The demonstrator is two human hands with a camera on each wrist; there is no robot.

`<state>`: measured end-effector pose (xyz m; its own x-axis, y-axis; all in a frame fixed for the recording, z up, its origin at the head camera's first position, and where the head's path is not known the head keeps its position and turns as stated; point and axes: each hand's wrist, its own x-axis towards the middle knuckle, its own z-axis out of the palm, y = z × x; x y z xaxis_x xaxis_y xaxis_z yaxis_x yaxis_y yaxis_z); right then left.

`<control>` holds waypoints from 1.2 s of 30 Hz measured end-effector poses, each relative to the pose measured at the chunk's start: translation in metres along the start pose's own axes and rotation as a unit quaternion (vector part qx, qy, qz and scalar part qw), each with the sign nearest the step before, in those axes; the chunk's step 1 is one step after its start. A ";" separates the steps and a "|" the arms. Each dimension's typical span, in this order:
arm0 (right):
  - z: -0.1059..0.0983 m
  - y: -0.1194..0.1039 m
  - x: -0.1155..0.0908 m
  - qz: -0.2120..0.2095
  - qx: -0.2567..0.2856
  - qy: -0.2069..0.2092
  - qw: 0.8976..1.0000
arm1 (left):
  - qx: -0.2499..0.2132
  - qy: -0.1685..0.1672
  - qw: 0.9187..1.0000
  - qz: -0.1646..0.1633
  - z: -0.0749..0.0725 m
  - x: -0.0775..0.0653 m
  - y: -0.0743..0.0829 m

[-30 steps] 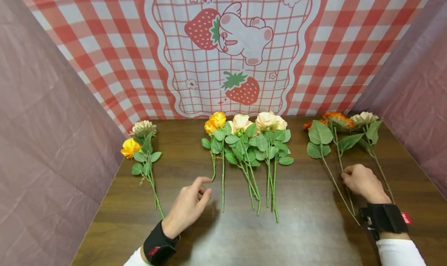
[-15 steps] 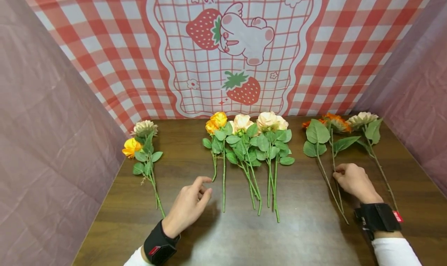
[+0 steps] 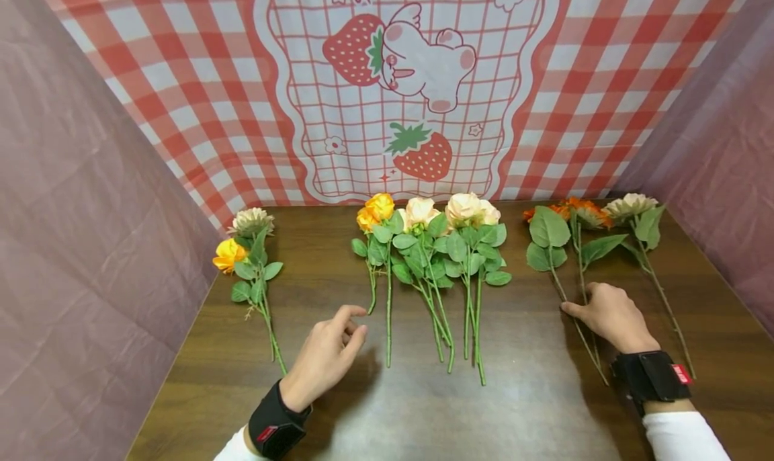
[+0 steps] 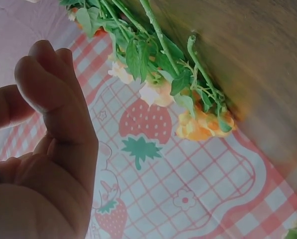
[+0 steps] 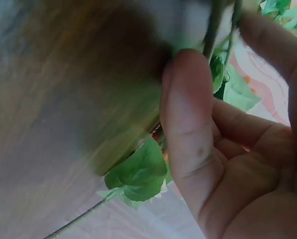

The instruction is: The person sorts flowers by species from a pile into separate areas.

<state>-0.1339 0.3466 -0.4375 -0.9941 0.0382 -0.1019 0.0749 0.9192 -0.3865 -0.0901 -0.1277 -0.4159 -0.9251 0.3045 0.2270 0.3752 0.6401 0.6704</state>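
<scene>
My right hand (image 3: 617, 316) is low over the table at the right, thumb and index finger on either side of the stems of two orange flowers (image 3: 589, 214). In the right wrist view the two stems (image 5: 215, 22) run between thumb and index fingertip. Broad green leaves (image 3: 549, 227) spread near the flower heads. To the right lies a cream flower (image 3: 631, 207) on its own stem. My left hand (image 3: 326, 357) hovers with loosely curled fingers, its index fingertip right at the short stem end of the yellow-orange roses (image 3: 377, 209). Nothing is in its grasp in the left wrist view.
Several peach roses (image 3: 462, 209) with green stems lie mid-table (image 3: 514, 353). At the left a yellow rose (image 3: 230, 255) and a cream flower (image 3: 250, 223) lie together. A red checkered cloth (image 3: 580, 111) hangs behind, with mauve cloth (image 3: 91, 212) at the sides.
My right hand has moved the orange flower stem leftward, closer to the other orange one, and its thumb now reaches across to the left stem. My left hand stays in place.
</scene>
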 end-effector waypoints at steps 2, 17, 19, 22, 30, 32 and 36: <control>-0.001 0.001 0.001 0.006 0.000 0.003 1.000 | 0.001 0.003 1.000 -0.001 -0.002 0.000 -0.001; -0.007 0.007 0.004 0.031 -0.012 -0.010 0.999 | 0.071 0.011 0.996 -0.044 -0.023 -0.005 -0.019; -0.008 0.007 0.001 0.029 -0.018 -0.006 0.999 | 0.091 0.013 0.994 -0.064 -0.028 -0.007 -0.023; -0.011 0.006 -0.005 0.025 -0.030 0.026 0.999 | 0.132 0.019 0.986 -0.095 -0.037 -0.007 -0.033; -0.011 -0.029 -0.023 -0.023 -0.008 0.114 0.993 | 0.245 0.082 0.954 -0.155 -0.061 -0.005 -0.070; -0.009 -0.042 -0.025 -0.043 0.002 0.124 0.991 | 0.262 0.089 0.945 -0.176 -0.064 -0.006 -0.079; -0.003 -0.069 -0.028 -0.082 0.017 0.143 0.986 | 0.280 0.074 0.932 -0.216 -0.069 -0.007 -0.094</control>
<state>-0.1114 0.2832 -0.4049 -0.9742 0.0030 0.2255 -0.0916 0.9084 -0.4078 -0.1232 -0.2388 -0.4320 -0.9794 -0.1415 0.1440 -0.1011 0.9610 0.2573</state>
